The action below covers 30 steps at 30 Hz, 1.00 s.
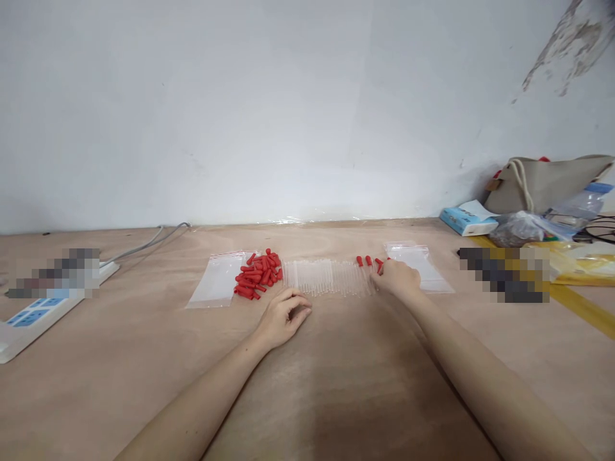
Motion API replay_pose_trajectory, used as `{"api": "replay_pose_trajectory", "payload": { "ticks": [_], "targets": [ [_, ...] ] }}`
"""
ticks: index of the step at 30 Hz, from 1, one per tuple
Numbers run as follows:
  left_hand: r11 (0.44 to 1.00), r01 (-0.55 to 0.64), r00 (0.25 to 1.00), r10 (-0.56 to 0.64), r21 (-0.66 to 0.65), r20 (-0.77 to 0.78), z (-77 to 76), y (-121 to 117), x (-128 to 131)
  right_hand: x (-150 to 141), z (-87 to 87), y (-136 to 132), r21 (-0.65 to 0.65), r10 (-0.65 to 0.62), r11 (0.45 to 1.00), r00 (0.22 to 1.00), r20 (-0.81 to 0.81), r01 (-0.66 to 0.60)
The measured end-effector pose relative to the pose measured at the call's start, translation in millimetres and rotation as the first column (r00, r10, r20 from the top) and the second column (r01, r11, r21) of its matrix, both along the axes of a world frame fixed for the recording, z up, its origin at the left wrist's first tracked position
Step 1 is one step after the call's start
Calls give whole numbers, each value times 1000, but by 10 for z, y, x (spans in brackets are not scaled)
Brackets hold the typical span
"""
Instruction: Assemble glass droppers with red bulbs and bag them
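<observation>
My left hand (283, 318) rests on the table with its fingers loosely curved, a gap between thumb and fingers, and nothing in it. Just beyond it lies a pile of red rubber bulbs (259, 275). Clear glass dropper tubes (312, 276) lie side by side in a row between my two hands. At the right end of that row, two droppers wear red bulbs (364, 261). My right hand (396, 278) is closed there, its fingertips at a tilted glass dropper with a red bulb (379, 263); the fingers partly hide it.
Clear zip bags lie left (214, 282) and right (435, 272) of the tubes. A white power strip (57, 307) with a grey cable is at far left. At right are a blue tissue pack (464, 221), a beige bag (548, 186) and plastic bags. A wall bounds the table's back.
</observation>
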<state>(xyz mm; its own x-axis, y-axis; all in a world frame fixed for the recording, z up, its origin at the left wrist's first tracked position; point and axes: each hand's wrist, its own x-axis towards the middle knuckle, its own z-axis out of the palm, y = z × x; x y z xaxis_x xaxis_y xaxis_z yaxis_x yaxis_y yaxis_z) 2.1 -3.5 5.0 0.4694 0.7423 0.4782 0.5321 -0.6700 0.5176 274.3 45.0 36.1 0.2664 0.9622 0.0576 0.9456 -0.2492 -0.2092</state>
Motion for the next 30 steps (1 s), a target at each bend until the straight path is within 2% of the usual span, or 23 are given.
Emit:
{"api": "replay_pose_trajectory", "payload": {
  "ticks": [5, 14, 18, 22, 24, 26, 28, 30],
  "targets": [
    [1000, 1, 1000, -2, -22, -18, 26, -15, 7, -24, 22, -12, -55, 10, 998, 999, -43, -12],
    [999, 23, 1000, -24, -39, -13, 31, -13, 5, 2, -5, -1, -58, -28, 998, 995, -94, 22],
    [999, 22, 1000, -22, -33, -22, 31, -14, 3, 56, -29, 14, -36, -32, 999, 991, -133, 28],
    [1000, 15, 1000, -15, -24, -9, 25, -17, 13, 70, 51, 21, 14, -3, 1000, 986, -165, 5],
    [999, 15, 1000, -14, -41, 16, 18, -10, 18, -3, 106, -10, 68, 52, 997, 978, -201, -39],
    [997, 1, 998, 4, -80, 66, 11, 6, 19, -153, 132, -79, 152, 176, 979, 945, -276, -138],
    [990, -31, 991, 48, -134, 125, 5, 28, 16, -364, 104, -189, 240, 343, 932, 872, -348, -271],
    [978, -65, 978, 102, -198, 184, 2, 47, 15, -598, 24, -325, 303, 494, 863, 799, -344, -403]
  ]
}}
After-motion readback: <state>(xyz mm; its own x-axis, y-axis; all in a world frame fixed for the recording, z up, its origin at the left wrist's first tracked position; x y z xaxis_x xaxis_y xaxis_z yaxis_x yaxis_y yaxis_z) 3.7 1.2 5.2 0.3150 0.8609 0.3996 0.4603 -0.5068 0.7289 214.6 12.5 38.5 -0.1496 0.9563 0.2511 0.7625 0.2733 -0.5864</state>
